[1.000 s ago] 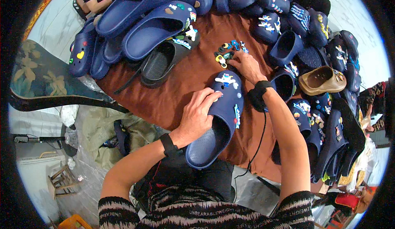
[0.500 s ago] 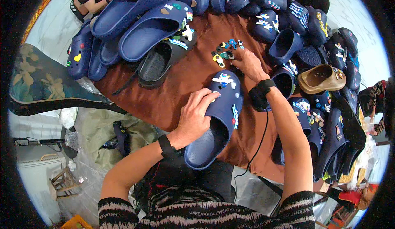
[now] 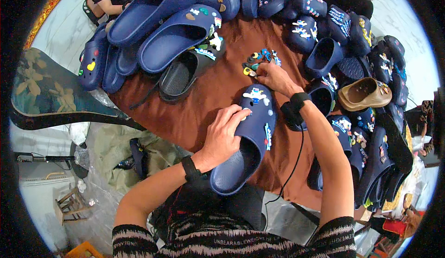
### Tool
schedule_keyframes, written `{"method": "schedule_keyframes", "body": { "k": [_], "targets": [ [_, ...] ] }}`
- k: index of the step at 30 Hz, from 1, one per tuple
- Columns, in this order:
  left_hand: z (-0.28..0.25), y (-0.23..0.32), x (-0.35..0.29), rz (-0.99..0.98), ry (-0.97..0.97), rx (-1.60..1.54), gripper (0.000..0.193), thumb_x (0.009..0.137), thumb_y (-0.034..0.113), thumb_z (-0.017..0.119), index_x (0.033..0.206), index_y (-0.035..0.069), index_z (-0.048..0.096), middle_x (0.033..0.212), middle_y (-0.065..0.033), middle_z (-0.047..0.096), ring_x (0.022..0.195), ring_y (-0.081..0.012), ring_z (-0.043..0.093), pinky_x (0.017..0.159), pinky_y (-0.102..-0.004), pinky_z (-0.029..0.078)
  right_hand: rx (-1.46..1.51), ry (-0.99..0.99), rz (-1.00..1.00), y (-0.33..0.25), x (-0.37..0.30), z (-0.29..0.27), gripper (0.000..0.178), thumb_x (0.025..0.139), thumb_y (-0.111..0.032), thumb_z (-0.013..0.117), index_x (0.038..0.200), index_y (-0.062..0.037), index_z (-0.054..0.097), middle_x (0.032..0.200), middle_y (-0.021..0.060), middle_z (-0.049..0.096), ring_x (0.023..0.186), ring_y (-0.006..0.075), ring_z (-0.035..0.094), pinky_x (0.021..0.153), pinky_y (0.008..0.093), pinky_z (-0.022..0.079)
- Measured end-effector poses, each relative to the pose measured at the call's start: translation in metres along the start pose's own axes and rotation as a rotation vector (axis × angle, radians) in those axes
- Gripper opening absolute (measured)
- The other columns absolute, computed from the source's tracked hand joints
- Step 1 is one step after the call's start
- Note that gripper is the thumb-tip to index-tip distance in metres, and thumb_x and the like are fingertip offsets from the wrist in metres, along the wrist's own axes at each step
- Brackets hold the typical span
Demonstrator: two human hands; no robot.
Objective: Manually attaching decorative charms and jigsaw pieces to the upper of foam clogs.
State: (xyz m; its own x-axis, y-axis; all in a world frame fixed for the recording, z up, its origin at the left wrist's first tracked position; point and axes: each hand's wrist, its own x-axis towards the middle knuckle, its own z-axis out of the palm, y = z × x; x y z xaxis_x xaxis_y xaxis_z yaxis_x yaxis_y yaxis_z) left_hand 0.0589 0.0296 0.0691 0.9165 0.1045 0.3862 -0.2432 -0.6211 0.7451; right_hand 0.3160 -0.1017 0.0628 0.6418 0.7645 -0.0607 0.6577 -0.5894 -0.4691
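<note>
A navy clog (image 3: 252,130) with white cartoon charms on its toe and side lies before me, heel toward my body. My left hand (image 3: 222,133) grips its upper from the left, thumb and fingers closed over the edge. At a small pile of colourful shoe charms (image 3: 254,58) beyond the toe, my right hand (image 3: 276,78) has its fingertips pinched together. What sits between those fingertips is too small to make out. The charms lie loose on a brown cloth (image 3: 194,114). A black band circles each wrist.
Several navy clogs are heaped at the left (image 3: 174,49), along the back and down the right side. Among them are a black clog (image 3: 180,79) and a tan clog (image 3: 364,94). A black cable (image 3: 296,165) hangs from my right wrist. Other people sit across the table.
My right hand has shifted slightly left and toward me at the charm pile, its fingertips drawing together. My left hand keeps its hold on the clog. The whole view has shifted slightly.
</note>
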Motion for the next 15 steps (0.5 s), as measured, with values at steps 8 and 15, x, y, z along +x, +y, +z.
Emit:
{"method": "schedule_keyframes", "body": {
  "k": [8, 15],
  "targets": [
    [0.0, 0.001, -0.001, 0.009, 0.014, 0.006, 0.06, 0.066, -0.01, 0.049, 0.124, 0.003, 0.061, 0.124, -0.0179, 0.055, 0.117, -0.0391, 0.054, 0.104, -0.045, 0.044, 0.3, 0.233, 0.049, 0.019, -0.014, -0.012, 0.016, 0.082, -0.005, 0.069, 0.094, 0.0032, 0.061, 0.08, 0.008, 0.063, 0.074, 0.0156, 0.06, 0.067, 0.0319, 0.051],
    [0.002, 0.001, 0.0, 0.011, 0.007, -0.001, 0.062, 0.065, -0.011, 0.049, 0.124, 0.003, 0.061, 0.124, -0.0185, 0.055, 0.118, -0.0391, 0.054, 0.105, -0.0454, 0.044, 0.347, 0.234, 0.083, 0.024, -0.022, -0.007, 0.018, 0.081, -0.006, 0.072, 0.094, 0.0018, 0.062, 0.081, 0.0144, 0.069, 0.076, 0.0233, 0.068, 0.071, 0.0387, 0.053]
  ]
}}
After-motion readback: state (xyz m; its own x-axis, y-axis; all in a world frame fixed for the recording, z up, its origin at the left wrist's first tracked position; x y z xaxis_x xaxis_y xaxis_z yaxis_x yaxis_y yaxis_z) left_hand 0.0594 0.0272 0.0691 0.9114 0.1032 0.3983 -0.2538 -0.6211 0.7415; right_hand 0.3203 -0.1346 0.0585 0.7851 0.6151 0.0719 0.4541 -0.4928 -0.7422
